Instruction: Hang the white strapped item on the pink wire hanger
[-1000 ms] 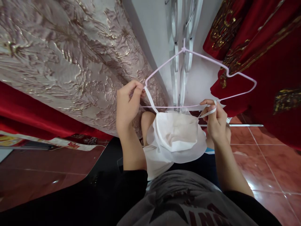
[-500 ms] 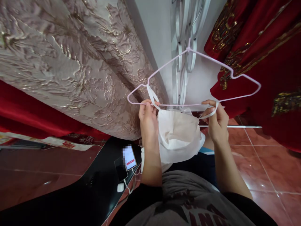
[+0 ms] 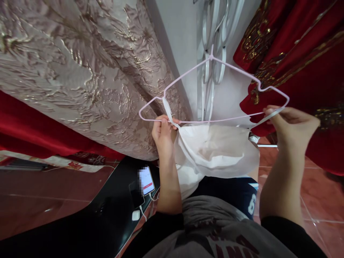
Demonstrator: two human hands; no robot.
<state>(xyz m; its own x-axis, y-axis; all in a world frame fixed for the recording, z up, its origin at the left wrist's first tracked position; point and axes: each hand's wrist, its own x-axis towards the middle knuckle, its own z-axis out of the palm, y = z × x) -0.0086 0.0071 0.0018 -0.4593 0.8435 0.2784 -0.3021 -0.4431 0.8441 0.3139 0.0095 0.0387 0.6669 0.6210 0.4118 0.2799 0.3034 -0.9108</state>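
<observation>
A pale pink wire hanger [image 3: 228, 67] hangs by its hook from a rail at the top centre. A white garment [image 3: 215, 150] with thin straps dangles below its bottom bar. The garment's left strap is looped over the hanger's left shoulder. My left hand [image 3: 162, 134] is closed on the bottom bar and that left strap. Out at the hanger's right end, my right hand [image 3: 291, 123] pinches the garment's right strap [image 3: 264, 118] and holds it taut.
A pale gold embroidered fabric [image 3: 80, 71] hangs at the left. Red and gold garments [image 3: 303, 53] hang at the right. A phone [image 3: 146, 181] on a charger cable lies on a black surface [image 3: 107, 218] below. The floor is red tile [image 3: 322, 200].
My right hand has moved rightward from the middle of the bar to the hanger's right end, pulling the strap taut. My left hand came down from the hanger's left shoulder to the bar.
</observation>
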